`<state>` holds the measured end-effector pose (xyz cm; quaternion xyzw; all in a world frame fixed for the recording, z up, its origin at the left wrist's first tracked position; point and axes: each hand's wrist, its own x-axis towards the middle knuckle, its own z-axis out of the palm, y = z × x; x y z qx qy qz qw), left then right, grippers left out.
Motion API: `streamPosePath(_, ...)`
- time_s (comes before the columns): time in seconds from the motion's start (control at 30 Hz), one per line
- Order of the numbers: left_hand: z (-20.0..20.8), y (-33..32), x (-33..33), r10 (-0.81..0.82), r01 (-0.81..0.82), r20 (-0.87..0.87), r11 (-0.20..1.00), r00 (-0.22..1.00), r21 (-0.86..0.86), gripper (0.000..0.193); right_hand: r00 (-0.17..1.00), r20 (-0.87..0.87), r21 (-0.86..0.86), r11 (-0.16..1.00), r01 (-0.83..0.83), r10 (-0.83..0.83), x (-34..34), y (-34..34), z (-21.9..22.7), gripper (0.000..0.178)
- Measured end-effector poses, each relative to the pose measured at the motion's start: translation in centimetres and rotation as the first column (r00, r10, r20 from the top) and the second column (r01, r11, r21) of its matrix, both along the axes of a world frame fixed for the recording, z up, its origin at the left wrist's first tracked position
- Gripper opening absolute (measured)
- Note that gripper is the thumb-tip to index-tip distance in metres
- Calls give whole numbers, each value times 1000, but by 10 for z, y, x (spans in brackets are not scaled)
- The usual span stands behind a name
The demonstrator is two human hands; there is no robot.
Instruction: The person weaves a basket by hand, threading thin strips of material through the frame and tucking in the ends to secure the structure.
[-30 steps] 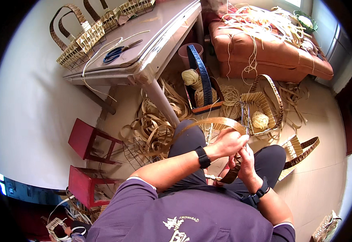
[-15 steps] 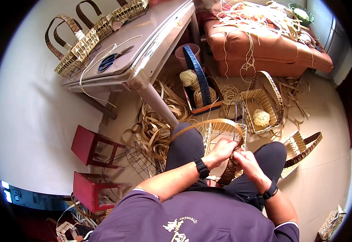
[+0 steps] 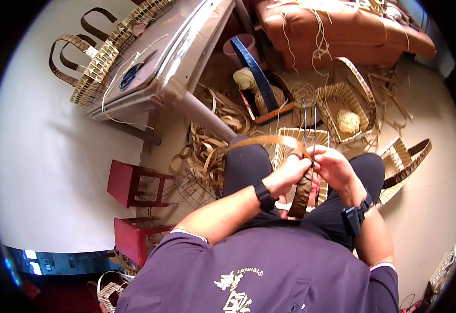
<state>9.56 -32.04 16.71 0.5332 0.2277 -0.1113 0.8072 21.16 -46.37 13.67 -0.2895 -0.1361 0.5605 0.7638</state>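
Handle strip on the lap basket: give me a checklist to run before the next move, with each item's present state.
1. Left hand grips the brown handle strip: ok.
2. Right hand is closed on the same spot, beside the left: ok.
3. Thin wire tool stands up between the hands: ok; which hand pinches it, cannot tell.
4. Woven basket rests between the knees: ok.
5. The strip's far end arcs over the left knee, free of the loose strips on the floor: ok.
6. Whether the strip is fastened to the rim: cannot tell, the fingers cover it.
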Motion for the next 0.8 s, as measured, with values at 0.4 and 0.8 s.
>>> streamPosePath(0.4,2,1,-16,-140,126,-75,977,987,-172,37,982,-128,0,990,142,-141,4,-51,-27,39)
streamPosePath(0.8,-12,1,-20,-225,207,-65,954,972,-216,40,680,61,-108,673,732,-730,64,-441,-59,21)
